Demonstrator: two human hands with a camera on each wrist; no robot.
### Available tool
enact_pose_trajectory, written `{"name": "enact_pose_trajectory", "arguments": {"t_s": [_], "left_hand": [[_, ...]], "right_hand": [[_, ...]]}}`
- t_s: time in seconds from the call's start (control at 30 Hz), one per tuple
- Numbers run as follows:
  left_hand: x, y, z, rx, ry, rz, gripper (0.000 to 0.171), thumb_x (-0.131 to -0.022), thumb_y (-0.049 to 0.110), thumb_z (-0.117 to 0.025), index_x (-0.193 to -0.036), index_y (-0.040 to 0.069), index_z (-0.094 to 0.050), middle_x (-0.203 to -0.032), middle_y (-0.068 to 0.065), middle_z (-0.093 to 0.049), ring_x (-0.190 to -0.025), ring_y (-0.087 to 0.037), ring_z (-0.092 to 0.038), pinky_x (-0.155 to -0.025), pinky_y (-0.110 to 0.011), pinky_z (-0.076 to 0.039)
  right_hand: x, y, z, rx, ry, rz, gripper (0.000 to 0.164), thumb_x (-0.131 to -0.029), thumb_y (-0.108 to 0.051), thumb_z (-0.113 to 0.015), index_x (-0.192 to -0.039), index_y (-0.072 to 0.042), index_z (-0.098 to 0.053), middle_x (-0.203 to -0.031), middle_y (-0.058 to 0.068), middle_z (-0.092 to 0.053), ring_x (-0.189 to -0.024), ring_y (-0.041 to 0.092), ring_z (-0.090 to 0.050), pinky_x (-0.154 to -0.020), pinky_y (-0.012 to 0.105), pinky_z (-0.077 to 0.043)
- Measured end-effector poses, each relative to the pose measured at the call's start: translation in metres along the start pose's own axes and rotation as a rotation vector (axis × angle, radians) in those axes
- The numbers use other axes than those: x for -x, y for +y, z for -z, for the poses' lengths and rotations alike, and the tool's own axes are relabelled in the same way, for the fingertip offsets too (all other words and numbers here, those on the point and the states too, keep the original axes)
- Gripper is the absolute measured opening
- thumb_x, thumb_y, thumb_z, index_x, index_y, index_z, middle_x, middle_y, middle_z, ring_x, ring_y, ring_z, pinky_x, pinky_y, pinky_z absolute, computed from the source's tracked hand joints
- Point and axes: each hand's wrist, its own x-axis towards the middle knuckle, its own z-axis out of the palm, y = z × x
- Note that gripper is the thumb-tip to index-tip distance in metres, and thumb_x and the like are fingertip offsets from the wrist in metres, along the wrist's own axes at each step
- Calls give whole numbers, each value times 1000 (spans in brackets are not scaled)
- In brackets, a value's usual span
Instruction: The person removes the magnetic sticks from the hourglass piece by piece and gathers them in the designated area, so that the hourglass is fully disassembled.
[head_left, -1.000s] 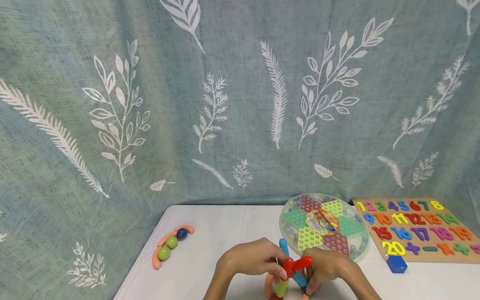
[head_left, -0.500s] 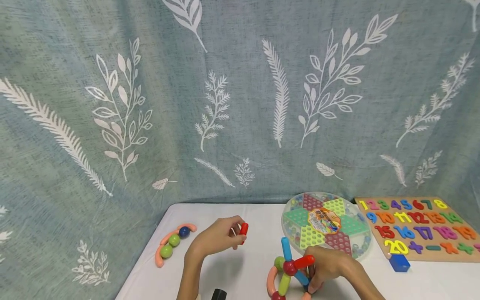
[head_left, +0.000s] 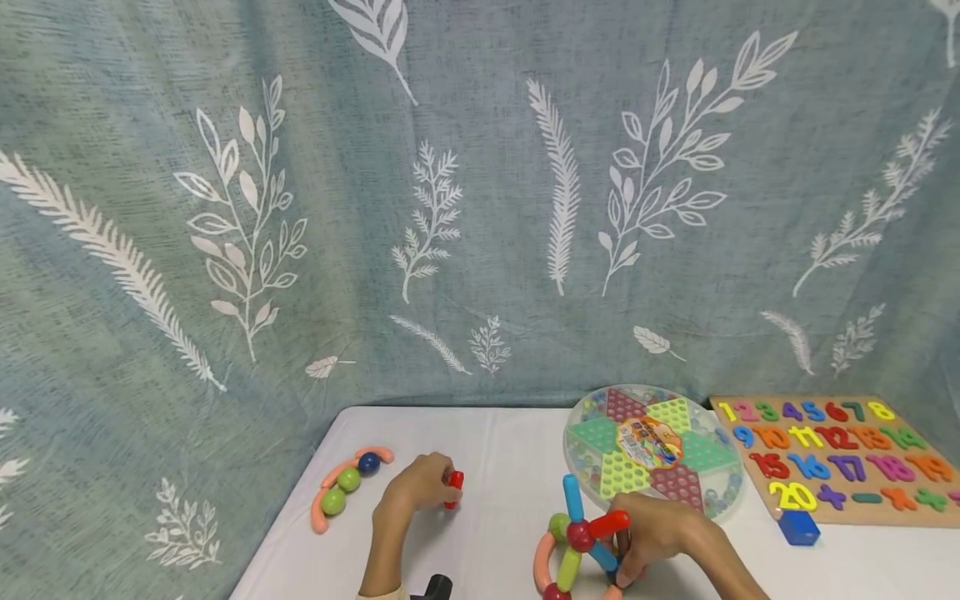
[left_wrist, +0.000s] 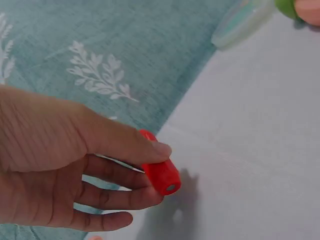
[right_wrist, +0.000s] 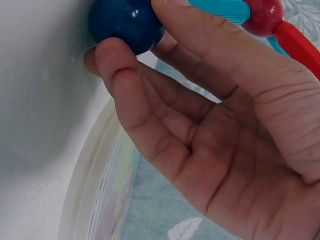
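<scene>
My left hand (head_left: 418, 486) pinches a short red magnetic rod (left_wrist: 163, 175) between thumb and fingers, low over the white table; its shadow falls just beside it. At the front, my right hand (head_left: 658, 535) grips a dark blue ball (right_wrist: 125, 24) of a ball-and-rod magnetic build. In the head view that ball is mostly hidden by the fingers. The build's upper red ball (head_left: 581, 536) joins an upright blue rod (head_left: 573, 497), a red rod (head_left: 609, 523) and a yellow-green rod (head_left: 568, 570). A green ball (head_left: 558, 524) and a pink curved rod (head_left: 543, 562) sit lower.
Pink curved rods (head_left: 318, 518) with green balls (head_left: 333, 501) and a blue ball (head_left: 368, 463) lie at the table's left. A round checkers board (head_left: 731, 492), a number board (head_left: 761, 492) and a blue block (head_left: 798, 527) stand at back right.
My left hand has left the build, carrying the red rod left, then lower toward the table. My right hand stays at the blue ball.
</scene>
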Motion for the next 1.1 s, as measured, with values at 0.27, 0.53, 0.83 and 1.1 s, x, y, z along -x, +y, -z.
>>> {"name": "enact_pose_trajectory", "arguments": {"t_s": [0.27,0.53,0.83,1.1], "left_hand": [[-3,-6,-9,-6,56,13,22,-84,8,-85,-99,-4,-73,-83,-8,-67,-73,-17,-57,-62,-29,-47],[-6,-4,-11,-15,76,7,26,-85,10,-84,-105,-2,-72,-88,-8,-65,-83,-21,-56,-68,-35,-49],[-4,-1,-7,-30,71,60,31,-87,13,-82,-112,-3,-72,-93,-12,-70,-79,-20,-61,-67,-35,-52],[-1,17,-1,-51,100,-29,37,-88,14,-82,-118,-4,-70,-106,-18,-67,-91,-26,-62,-79,-45,-56]], "right_hand": [[-4,7,2,-34,-22,-7,21,-70,-20,-95,-84,-26,-81,-70,-5,-77,-62,10,-71,-59,28,-59],[-3,5,3,-40,-23,-12,21,-70,-21,-95,-84,-25,-81,-71,-5,-78,-63,7,-69,-59,27,-58],[-5,5,4,-46,-52,15,19,-72,-25,-95,-84,-24,-80,-72,-5,-78,-62,9,-72,-59,28,-60],[-6,6,4,-67,-63,11,20,-72,-23,-95,-85,-23,-80,-73,-4,-79,-63,7,-70,-59,28,-59]]}}
